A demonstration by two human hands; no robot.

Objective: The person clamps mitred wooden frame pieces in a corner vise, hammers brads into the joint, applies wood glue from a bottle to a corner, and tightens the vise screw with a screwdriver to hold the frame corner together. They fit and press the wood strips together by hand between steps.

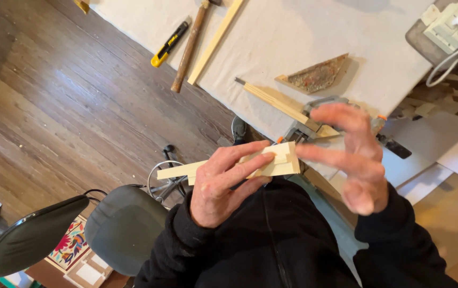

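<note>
- Dark wooden floorboards [63,106] are seen below a table [303,37] covered in pale cloth, viewed from above.
- A small bundle of pale wood strips [239,165] is held off the table's near edge, over a black-sleeved lap.
- The left hand [223,181] is pinched around the strips near their middle; the right hand [354,157] is spread, one fingertip touching their end.
- The strips are judged light, stiff and snappable; gripping mid-length seems safest.
- A yellow utility knife [169,45] and a hammer [190,47] are laid near the table's left edge.
- No labels are legible.
</note>
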